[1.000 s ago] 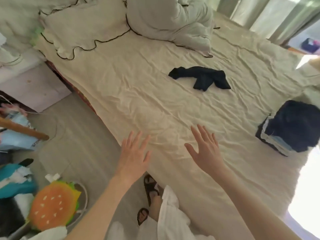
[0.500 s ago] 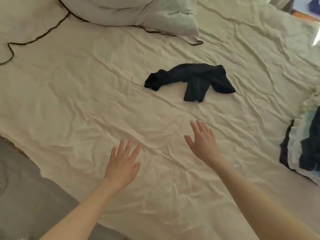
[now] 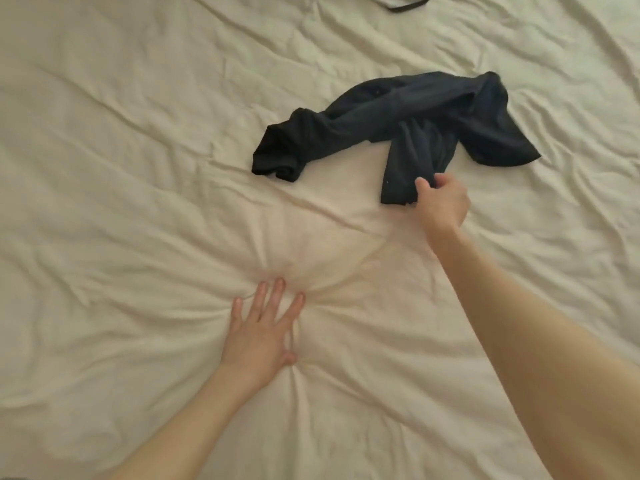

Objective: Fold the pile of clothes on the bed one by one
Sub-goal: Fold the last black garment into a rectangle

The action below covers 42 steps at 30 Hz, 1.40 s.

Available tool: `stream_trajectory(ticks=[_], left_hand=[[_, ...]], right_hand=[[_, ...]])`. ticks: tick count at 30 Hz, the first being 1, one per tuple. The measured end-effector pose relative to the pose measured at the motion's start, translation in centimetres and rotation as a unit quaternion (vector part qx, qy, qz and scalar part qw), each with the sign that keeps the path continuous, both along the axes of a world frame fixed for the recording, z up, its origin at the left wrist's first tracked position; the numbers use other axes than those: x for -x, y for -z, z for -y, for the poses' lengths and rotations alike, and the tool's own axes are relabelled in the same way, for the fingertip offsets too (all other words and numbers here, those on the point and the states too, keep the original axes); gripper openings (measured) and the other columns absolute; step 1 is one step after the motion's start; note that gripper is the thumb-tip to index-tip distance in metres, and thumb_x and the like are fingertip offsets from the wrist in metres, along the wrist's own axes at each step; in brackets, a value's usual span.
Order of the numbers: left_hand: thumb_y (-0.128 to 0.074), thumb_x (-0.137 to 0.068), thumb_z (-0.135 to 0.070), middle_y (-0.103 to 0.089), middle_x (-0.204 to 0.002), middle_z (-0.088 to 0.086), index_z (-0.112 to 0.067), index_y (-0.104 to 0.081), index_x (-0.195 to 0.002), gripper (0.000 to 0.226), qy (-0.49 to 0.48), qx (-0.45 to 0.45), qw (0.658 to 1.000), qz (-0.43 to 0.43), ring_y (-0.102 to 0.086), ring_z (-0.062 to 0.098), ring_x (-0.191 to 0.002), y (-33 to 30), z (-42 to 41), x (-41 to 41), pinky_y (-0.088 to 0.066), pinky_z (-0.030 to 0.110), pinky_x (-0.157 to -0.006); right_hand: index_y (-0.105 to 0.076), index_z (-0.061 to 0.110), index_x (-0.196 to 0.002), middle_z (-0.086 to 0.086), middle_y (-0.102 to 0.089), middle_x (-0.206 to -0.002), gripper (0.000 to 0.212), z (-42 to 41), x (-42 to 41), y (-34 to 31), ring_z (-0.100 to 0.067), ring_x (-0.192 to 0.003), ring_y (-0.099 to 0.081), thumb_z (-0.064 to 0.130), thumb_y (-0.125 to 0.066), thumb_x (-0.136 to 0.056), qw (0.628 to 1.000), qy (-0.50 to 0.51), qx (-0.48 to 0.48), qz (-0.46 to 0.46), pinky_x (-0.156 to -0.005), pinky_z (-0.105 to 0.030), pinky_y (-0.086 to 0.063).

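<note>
A crumpled dark navy garment (image 3: pixel 408 123) lies on the cream bed sheet (image 3: pixel 138 168), in the upper middle of the view. My right hand (image 3: pixel 443 202) pinches the near hanging edge of that garment between thumb and curled fingers. My left hand (image 3: pixel 265 330) lies flat on the sheet closer to me, fingers straight and spread, pressing into the mattress so the sheet puckers around it.
Wrinkled cream sheet fills nearly the whole view. A dark-trimmed corner of bedding (image 3: pixel 405 3) shows at the top edge.
I have leaned in over the bed. My right hand reached forward and took hold of the garment's near edge. My left hand came down flat onto the sheet.
</note>
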<state>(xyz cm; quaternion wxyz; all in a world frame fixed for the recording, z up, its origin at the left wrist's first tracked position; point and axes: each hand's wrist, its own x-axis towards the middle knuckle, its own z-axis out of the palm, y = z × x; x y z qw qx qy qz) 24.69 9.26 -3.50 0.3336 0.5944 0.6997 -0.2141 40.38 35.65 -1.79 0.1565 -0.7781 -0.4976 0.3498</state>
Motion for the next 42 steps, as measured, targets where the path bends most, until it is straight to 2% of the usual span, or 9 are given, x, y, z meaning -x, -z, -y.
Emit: stream_trajectory(ticks=[4,11,14,17,23,29,35,38,42], left_hand=[[-0.055,-0.085,-0.05,0.043,-0.137,-0.007,-0.039,0.023,-0.142,0.097,-0.014,0.008,1.0,0.01,0.026,0.022,-0.141,-0.1,-0.4,0.1,0.007,0.051,-0.113],[-0.04,-0.098,-0.03,0.011,-0.158,0.001,-0.032,-0.005,-0.15,0.062,-0.098,0.053,0.985,0.13,0.005,0.021,-0.146,-2.7,-2.6,1.1,-0.007,0.041,-0.115],[-0.042,-0.1,-0.028,-0.046,-0.142,-0.008,-0.022,-0.044,-0.137,0.038,-0.416,-0.046,0.85,0.319,-0.04,0.002,-0.129,-6.0,-2.3,0.6,-0.03,0.018,-0.105],[-0.056,-0.093,-0.03,-0.064,-0.088,-0.036,-0.039,-0.052,-0.111,0.02,-0.465,-0.013,0.774,0.43,-0.056,-0.022,-0.086,-8.9,0.1,-2.0,-0.044,0.001,-0.07],[-0.057,-0.091,-0.009,-0.069,-0.096,0.013,-0.005,-0.063,-0.098,0.01,-0.544,-0.066,0.786,0.286,-0.066,0.025,-0.089,-8.9,5.9,-5.2,-0.055,0.038,-0.083],[-0.054,-0.094,-0.008,-0.068,-0.085,0.011,-0.008,-0.06,-0.087,0.009,-0.561,-0.082,0.776,0.274,-0.065,0.022,-0.078,-11.4,13.3,-3.9,-0.053,0.025,-0.07],[-0.063,-0.088,-0.009,-0.066,-0.084,0.003,-0.015,-0.061,-0.079,0.01,-0.433,0.026,0.851,0.297,-0.062,0.018,-0.083,-12.1,16.9,-4.4,-0.045,0.022,-0.077],[-0.058,-0.091,-0.011,-0.068,-0.092,-0.004,-0.022,-0.066,-0.089,0.014,-0.421,0.018,0.852,0.309,-0.063,0.009,-0.086,-12.3,16.7,-5.9,-0.043,0.009,-0.072],[-0.051,-0.095,-0.019,-0.062,-0.101,-0.013,-0.028,-0.062,-0.108,0.019,-0.417,-0.039,0.863,0.281,-0.055,-0.005,-0.087,-12.3,15.4,-5.9,-0.04,0.001,-0.063]], right_hand=[[-0.055,0.018,-0.076,0.009,-0.047,-0.068,0.019,2.1,0.4,-0.7,-0.015,-0.074,-0.047,0.017,-0.05,-0.094,0.999,-0.014,-0.043,-0.016,-0.065,-0.021,-0.035],[-0.067,0.004,-0.093,0.003,-0.054,-0.078,0.009,17.9,0.2,-3.4,-0.008,-0.072,-0.047,0.007,-0.059,-0.089,0.982,-0.174,-0.052,-0.047,-0.066,-0.009,-0.029],[-0.069,0.009,-0.105,0.007,-0.054,-0.089,0.017,25.0,-1.1,-4.8,-0.013,-0.086,-0.052,0.011,-0.058,-0.091,0.975,-0.215,0.022,-0.058,-0.073,-0.007,-0.032],[-0.07,0.007,-0.105,-0.002,-0.063,-0.096,0.018,30.4,-2.3,-6.1,-0.018,-0.09,-0.056,0.01,-0.06,-0.09,0.959,-0.273,0.041,-0.062,-0.077,-0.013,-0.036],[-0.074,0.01,-0.095,0.013,-0.054,-0.079,0.012,35.2,-5.0,-7.5,-0.004,-0.07,-0.048,0.011,-0.066,-0.086,0.952,-0.281,0.07,-0.1,-0.069,-0.008,-0.035],[-0.074,0.027,-0.093,0.033,-0.054,-0.083,0.013,37.1,-8.0,-8.6,0.008,-0.083,-0.052,0.03,-0.062,-0.09,0.94,-0.293,0.126,-0.122,-0.072,-0.006,-0.039],[-0.063,0.027,-0.096,0.015,-0.064,-0.088,0.019,30.7,-5.4,-8.9,-0.006,-0.088,-0.061,0.042,-0.053,-0.092,0.979,-0.093,0.104,-0.146,-0.067,-0.007,-0.042],[-0.059,0.013,-0.114,-0.003,-0.065,-0.107,0.041,26.4,-1.8,-8.0,-0.019,-0.1,-0.061,0.047,-0.049,-0.093,0.98,-0.087,0.117,-0.133,-0.086,-0.031,-0.05],[-0.042,0.01,-0.134,-0.009,-0.05,-0.13,0.049,22.3,1.7,-6.9,-0.026,-0.117,-0.049,0.034,-0.054,-0.093,0.992,-0.116,0.051,-0.013,-0.093,-0.033,-0.041]])
